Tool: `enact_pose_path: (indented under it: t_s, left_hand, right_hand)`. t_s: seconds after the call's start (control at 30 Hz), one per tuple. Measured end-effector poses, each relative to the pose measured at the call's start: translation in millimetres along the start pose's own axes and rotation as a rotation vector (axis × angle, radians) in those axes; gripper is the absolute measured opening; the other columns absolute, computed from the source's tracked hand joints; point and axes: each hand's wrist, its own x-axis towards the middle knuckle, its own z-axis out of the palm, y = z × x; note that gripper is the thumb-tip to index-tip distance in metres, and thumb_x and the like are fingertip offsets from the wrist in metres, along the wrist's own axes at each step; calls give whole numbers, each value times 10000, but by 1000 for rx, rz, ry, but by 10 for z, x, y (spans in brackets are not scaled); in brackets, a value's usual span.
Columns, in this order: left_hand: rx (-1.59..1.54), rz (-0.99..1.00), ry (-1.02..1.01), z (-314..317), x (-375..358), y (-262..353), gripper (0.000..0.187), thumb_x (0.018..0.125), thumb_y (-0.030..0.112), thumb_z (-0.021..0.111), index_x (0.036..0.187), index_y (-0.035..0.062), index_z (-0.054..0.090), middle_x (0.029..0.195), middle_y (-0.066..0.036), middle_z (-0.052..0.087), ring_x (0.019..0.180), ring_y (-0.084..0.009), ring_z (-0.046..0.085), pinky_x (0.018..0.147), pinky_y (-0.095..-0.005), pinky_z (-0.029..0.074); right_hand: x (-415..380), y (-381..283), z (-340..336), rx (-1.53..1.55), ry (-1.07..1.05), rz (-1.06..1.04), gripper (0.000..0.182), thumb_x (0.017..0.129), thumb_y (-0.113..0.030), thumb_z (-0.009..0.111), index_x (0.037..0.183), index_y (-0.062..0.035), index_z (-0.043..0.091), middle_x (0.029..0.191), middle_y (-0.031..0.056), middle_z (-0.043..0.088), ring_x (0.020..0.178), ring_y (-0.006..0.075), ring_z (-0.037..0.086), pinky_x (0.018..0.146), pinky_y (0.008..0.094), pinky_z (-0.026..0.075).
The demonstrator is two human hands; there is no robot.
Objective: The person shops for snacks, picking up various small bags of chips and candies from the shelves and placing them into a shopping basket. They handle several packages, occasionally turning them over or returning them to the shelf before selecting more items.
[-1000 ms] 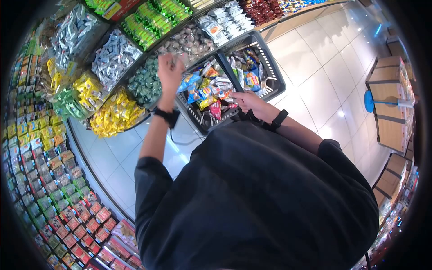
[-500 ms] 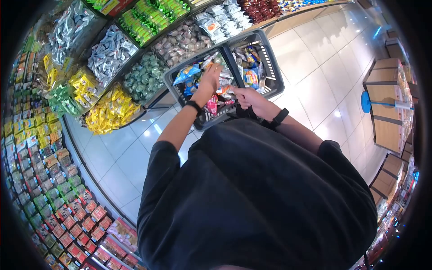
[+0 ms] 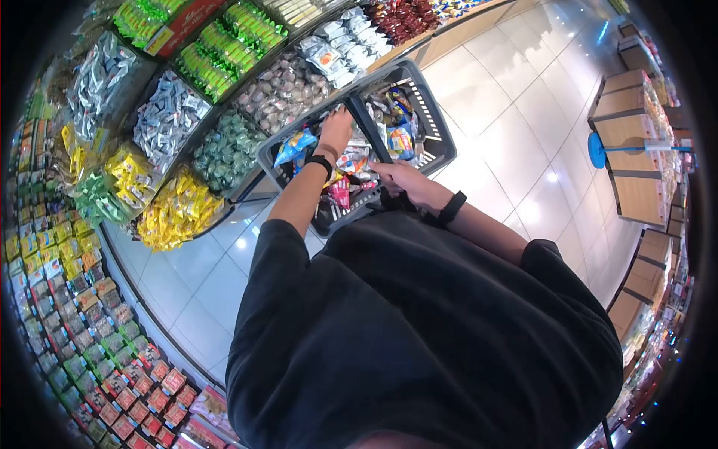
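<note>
- Step in hand, as far as I can judge: sorting through or dropping off snacks. The left hand (image 3: 336, 131) is down among the wrapped packs in the basket (image 3: 447, 136). Fingertips are partly hidden, so can't tell if it's holding anything.
- The right hand (image 3: 407, 184) looks curled snugly round the handle (image 3: 365, 120), near its close end.
- My guess is the next move calls for a steady handle and the left hand clearing the rim.
- Basket's right in front of the body, beside the display bins. Mixed load: blue pack (image 3: 296, 147), pink pack (image 3: 339, 193), more past the handle.
- Bins next to it hold dark green packs (image 3: 228, 155) and yellow packs (image 3: 179, 211).
</note>
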Motion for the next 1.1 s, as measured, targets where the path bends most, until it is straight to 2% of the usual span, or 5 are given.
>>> enact_pose_path:
  t_s: [0.3, 0.53, 0.6, 0.73, 1.1]
  left_hand:
    - [-1264, -262, 97, -1018, -1036, 418, 367, 787, -20, 736, 1103, 43, 558, 1051, -56, 648, 947, -146, 652, 735, -278, 549]
    - [-1327, -516, 476, -1482, -365, -972, 283, 867, 49, 681, 1115, -11, 558, 1143, -145, 617, 982, -205, 641, 800, -314, 548]
    - [-542, -613, 570, -909, -278, -1549, 282, 859, 22, 642, 1125, -31, 567, 1147, -153, 564, 971, -230, 621, 811, -327, 532]
    - [-429, -335, 744, -1327, -657, -563, 199, 876, 34, 590, 1065, -29, 581, 902, -144, 544, 850, -272, 567, 749, -373, 479]
    - [-533, -87, 78, -265, -1594, 385, 354, 785, -7, 610, 1138, 0, 581, 1046, -235, 599, 1031, -433, 564, 885, -486, 482]
  right_hand:
    - [10, -5, 46, 29, -11, -19, 449, 973, -359, 635, 622, -192, 409, 555, -100, 307, 456, 39, 247, 454, 251, 196]
    - [-4, -28, 75, -11, -25, -17, 526, 1004, -350, 580, 563, -179, 351, 513, -82, 291, 439, 53, 255, 451, 252, 207]
    - [-29, -38, 122, -13, -23, -19, 498, 995, -341, 595, 579, -191, 365, 529, -90, 291, 445, 51, 247, 457, 249, 206]
    - [-25, -2, 68, 35, -7, -11, 474, 966, -332, 638, 591, -198, 380, 540, -90, 295, 451, 53, 247, 451, 255, 203]
    - [93, 20, -71, 98, 7, -30, 538, 982, -282, 599, 528, -177, 331, 486, -60, 305, 420, 80, 278, 449, 276, 217]
